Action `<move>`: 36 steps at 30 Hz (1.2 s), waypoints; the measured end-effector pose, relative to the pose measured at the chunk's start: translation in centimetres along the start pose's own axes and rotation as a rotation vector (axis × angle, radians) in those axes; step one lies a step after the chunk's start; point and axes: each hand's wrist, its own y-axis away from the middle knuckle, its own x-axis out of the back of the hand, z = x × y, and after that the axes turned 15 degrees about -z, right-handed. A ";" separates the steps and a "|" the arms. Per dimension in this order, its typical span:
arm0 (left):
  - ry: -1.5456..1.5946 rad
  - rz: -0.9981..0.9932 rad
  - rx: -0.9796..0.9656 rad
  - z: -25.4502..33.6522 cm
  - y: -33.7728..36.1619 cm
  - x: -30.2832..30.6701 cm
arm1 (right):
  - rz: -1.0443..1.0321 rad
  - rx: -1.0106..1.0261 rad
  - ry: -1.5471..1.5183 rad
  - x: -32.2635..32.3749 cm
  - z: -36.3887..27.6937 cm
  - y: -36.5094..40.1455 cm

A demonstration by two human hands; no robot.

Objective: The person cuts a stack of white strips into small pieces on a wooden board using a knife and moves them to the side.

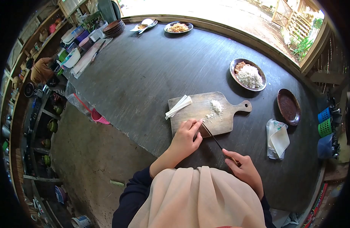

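Note:
A wooden cutting board (196, 114) with a holed handle lies on the dark table. White sticks (178, 106) rest at its left side, and a small heap of white shreds (216, 108) is near its right side. My left hand (187, 137) is at the board's front edge, fingers bent and pressed together by the blade; what they hold is too small to make out. My right hand (241, 165) grips the handle of a knife (213, 136), whose blade points up-left to my left fingertips.
Beyond the board stands a plate (232, 70) of white shreds and brown food. An empty brown oval dish (289, 107) and a plastic wrapper (276, 140) lie right. Two food plates, stacked dishes (115, 28) and another knife (98, 50) are at the far side.

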 end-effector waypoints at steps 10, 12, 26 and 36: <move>0.001 -0.013 -0.010 -0.1 0.0 0.0 | -0.012 -0.045 -0.030 0.2 0.1 0.1; 0.008 -0.002 -0.011 0.1 -0.1 0.1 | -0.006 -0.036 -0.031 0.1 0.1 0.1; 0.052 0.012 -0.001 -0.3 0.0 0.0 | 0.021 -0.005 -0.056 0.0 0.8 -0.1; 0.069 0.001 -0.002 -0.1 0.0 0.1 | -0.006 -0.029 -0.032 0.0 0.3 -0.1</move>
